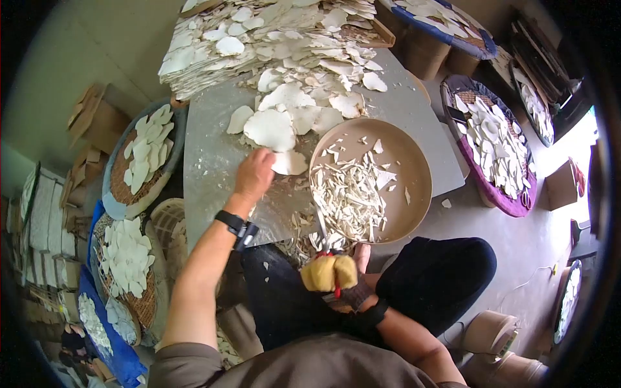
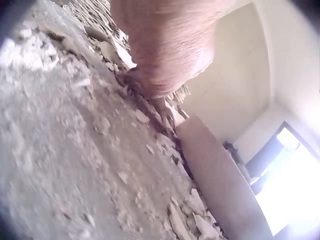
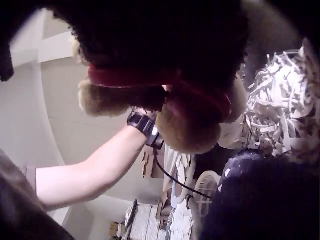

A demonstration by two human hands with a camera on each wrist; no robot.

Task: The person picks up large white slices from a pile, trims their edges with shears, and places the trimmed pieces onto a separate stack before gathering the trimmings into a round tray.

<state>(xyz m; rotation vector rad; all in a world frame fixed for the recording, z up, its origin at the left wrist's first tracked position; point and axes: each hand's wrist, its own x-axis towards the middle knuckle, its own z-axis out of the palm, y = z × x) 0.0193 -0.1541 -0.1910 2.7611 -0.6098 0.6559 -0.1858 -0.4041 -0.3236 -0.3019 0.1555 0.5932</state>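
My bare left hand [image 1: 257,173] is low over the grey table, fingers bent, pinching the left edge of a white flat piece [image 1: 290,163]; a larger white disc [image 1: 270,129] lies just above it. The left wrist view shows the hand [image 2: 167,47] down at the crumb-strewn tabletop, its fingertips partly hidden. My gloved right hand [image 1: 352,294] grips shears [image 1: 322,233] with red, yellow-padded handles. Their blades point toward the near rim of a round tan pan [image 1: 414,194] holding white strips [image 1: 349,197]. In the right wrist view, dark glove and padding [image 3: 187,132] hide the blades.
A tall stack of white flat pieces [image 1: 213,64] fills the table's far end. Round trays of similar pieces stand left [image 1: 147,152] and right [image 1: 495,145]. Cut strips lie between the pan and my lap. My bent legs [image 1: 440,278] are below the table's near edge.
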